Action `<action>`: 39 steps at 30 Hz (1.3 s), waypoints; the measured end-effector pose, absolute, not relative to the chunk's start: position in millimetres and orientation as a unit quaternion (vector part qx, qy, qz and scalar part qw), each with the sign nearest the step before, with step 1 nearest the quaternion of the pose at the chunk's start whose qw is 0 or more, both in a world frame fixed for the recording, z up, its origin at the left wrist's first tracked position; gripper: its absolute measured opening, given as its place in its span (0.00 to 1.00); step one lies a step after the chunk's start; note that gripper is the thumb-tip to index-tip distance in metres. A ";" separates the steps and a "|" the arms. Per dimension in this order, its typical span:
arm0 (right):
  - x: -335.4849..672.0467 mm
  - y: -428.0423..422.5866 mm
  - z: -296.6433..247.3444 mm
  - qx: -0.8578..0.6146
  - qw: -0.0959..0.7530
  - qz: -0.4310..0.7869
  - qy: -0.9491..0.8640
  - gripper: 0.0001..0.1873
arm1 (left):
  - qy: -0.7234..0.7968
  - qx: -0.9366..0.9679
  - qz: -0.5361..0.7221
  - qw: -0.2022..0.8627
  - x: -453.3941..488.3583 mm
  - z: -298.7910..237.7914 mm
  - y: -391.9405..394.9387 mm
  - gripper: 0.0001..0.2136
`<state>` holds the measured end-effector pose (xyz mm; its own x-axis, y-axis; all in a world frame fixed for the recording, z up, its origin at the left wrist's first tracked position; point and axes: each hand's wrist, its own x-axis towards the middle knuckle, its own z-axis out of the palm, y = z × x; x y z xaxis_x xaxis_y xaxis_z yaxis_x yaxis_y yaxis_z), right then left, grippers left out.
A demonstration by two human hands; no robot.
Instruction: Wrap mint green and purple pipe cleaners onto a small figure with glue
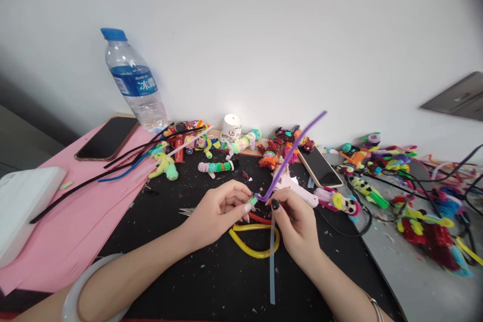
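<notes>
My left hand (226,209) pinches a small green fuzzy piece (252,202) between thumb and fingers. From that piece a purple pipe cleaner (290,155) bends and rises up to the right. My right hand (296,219) is closed with thumb and index finger pinched at the bend of the purple pipe cleaner; the exact contact is partly hidden. Below the hands, scissors with yellow and red handles (256,253) lie on the black mat (177,271), their blades partly behind my left hand. A translucent glue stick (272,271) extends below my right fingers.
Behind my right hand lies a pink glue gun (292,186), beside a phone (320,166). Pipe-cleaner figures (217,166) line the back and right. A water bottle (136,80), another phone (107,138) and a white box (28,211) stand left; a paper cup (231,127) is at the wall.
</notes>
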<state>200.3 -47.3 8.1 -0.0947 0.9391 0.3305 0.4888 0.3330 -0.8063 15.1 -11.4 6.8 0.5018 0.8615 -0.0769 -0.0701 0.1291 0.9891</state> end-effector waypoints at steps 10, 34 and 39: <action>205.4 -40.4 4.5 -0.542 0.438 0.256 -0.670 0.08 | 0.360 0.504 0.339 0.708 13.3 9.5 -6.0 0.10; 197.2 -38.9 7.3 -0.530 0.370 0.263 -0.717 0.06 | 0.341 0.531 0.345 0.694 17.0 1.0 -7.8 0.08; 198.1 -40.1 8.6 -0.518 0.363 0.251 -0.733 0.07 | 0.353 0.528 0.345 0.691 16.5 1.3 -7.8 0.07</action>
